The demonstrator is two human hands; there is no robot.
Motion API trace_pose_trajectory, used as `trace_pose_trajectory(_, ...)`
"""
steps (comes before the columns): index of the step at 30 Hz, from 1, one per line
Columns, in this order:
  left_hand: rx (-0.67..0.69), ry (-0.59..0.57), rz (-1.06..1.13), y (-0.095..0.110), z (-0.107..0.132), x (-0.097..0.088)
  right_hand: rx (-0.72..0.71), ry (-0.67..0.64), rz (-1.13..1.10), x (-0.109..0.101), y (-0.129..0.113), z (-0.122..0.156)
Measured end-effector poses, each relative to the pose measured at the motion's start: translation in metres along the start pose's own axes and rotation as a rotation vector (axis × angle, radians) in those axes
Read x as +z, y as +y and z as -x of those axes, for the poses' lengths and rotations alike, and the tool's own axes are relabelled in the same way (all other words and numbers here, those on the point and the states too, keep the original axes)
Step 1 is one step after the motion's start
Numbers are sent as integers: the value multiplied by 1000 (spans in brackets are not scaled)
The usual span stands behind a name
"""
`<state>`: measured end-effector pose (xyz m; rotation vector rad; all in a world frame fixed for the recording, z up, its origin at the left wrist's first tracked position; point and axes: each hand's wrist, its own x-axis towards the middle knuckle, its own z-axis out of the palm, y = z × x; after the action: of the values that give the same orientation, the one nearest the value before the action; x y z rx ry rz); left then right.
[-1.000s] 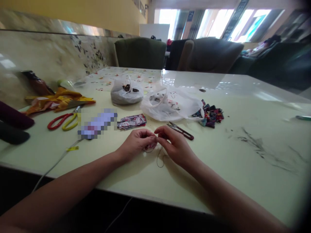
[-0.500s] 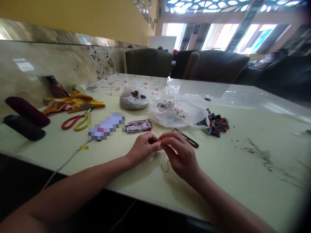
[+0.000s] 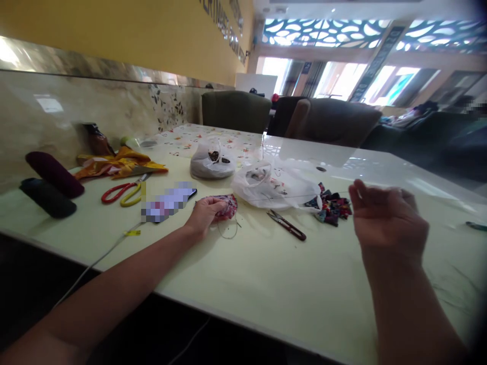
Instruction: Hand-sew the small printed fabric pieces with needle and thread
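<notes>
While the left hand pins a small patterned fabric piece to the glossy cream table, a thin thread runs taut to the raised right hand, fingers curled, seemingly pinching it. Slim red snips lie between the hands, with bare tabletop nearer the front edge.
</notes>
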<state>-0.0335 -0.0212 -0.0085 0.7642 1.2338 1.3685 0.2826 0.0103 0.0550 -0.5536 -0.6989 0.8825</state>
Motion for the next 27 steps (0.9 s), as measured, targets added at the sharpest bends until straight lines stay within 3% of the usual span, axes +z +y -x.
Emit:
trace_pose_trajectory(5, 12, 101, 49, 5, -8, -5, -282, 214, 240, -21, -6, -20)
trace_pose_trajectory(9, 45, 141, 79, 8, -13, -10, -421, 451, 452, -42, -7, -36)
trace_pose_trajectory(13, 69, 167, 97, 8, -17, -13, -558, 562, 658, -54, -10, -45)
trace_pose_trajectory(22, 117, 217, 130, 12, -24, -21, -536, 651, 775, -75, -17, -47)
trace_pose_trajectory(27, 158, 244, 161, 18, -28, -29, -484, 784, 865, -84, -22, -47)
